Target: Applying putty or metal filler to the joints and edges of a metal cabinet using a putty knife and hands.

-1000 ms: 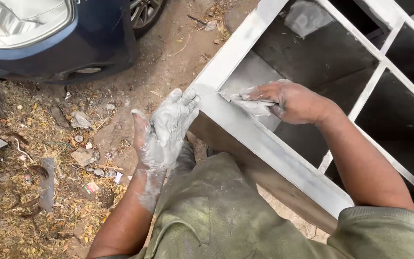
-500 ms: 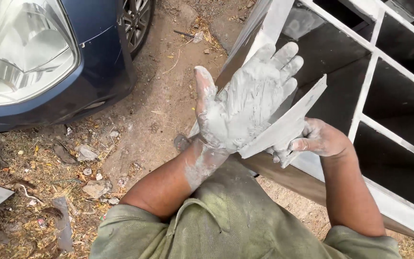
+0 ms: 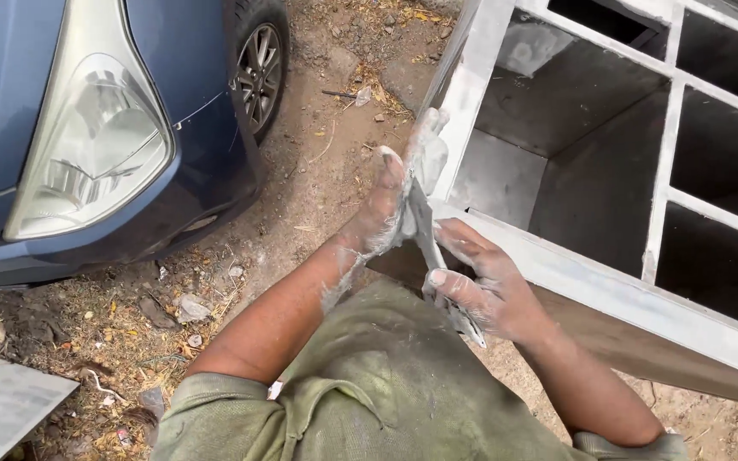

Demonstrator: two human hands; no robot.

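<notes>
The right hand (image 3: 484,286) has its fingers curled round a thin flat metal blade (image 3: 433,256), a putty scraper by the look of it, pinched along its lower half with the fingertips pressing on the near face. The blade stands almost edge-on to the camera, tilted, its top end running up against the left hand (image 3: 399,201).

That left hand is open and flat, fingers stretched upward and together, thumb out to the left, holding nothing. Its palm is laid against the blade and is caked in pale grey putty (the coating runs down past the wrist onto the forearm). Whether the palm presses on the blade or only brushes it, I cannot tell from this angle.

Both hands meet just in front of the near corner of a grey-primed shelf frame (image 3: 608,282), a box of open compartments lying on its back, the right hand just above its front rail. The left fingertips sit right beside the frame's upright corner post.

To the left, well apart from the hands, sits a blue car (image 3: 87,128) with its headlight and front wheel in view. Below is bare dirt ground (image 3: 318,162), littered with dry straw and stones. A flat grey slab (image 3: 2,405) lies at the bottom left corner. The person's olive shirt (image 3: 369,401) fills the lower middle.
</notes>
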